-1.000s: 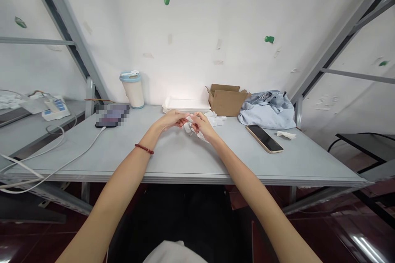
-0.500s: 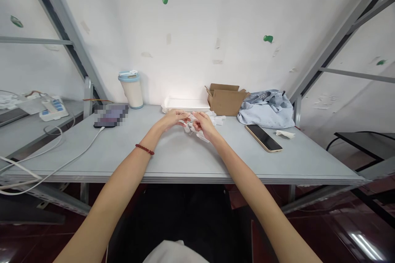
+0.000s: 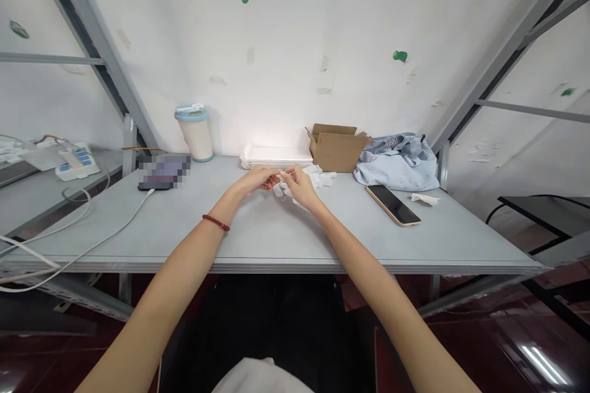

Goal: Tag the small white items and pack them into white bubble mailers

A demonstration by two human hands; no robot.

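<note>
My left hand (image 3: 258,179) and my right hand (image 3: 300,188) meet above the middle of the table, near its back. The fingers of both are bent and pinched together, the fingertips almost touching. Whatever they pinch is too small to make out. Beneath and beside them lies a loose heap of small white pieces (image 3: 326,180), some with thin strand-like lines; my right hand hides part of it. Just behind my fingers rests a flat white stack or tray (image 3: 276,156). A dark red bead bracelet (image 3: 216,222) circles my left wrist.
An open cardboard box (image 3: 338,150) and a bundled light-blue cloth (image 3: 396,166) stand at the back right. Nearer are a phone (image 3: 393,205) and a crumpled white piece (image 3: 424,199). At left are a lidded cup (image 3: 196,135), a blurred device (image 3: 163,172) and its white cable (image 3: 115,233).
My right hand has shifted slightly left and turned, its fingertips closer to those of my left hand. The left hand stays nearly in place.
</note>
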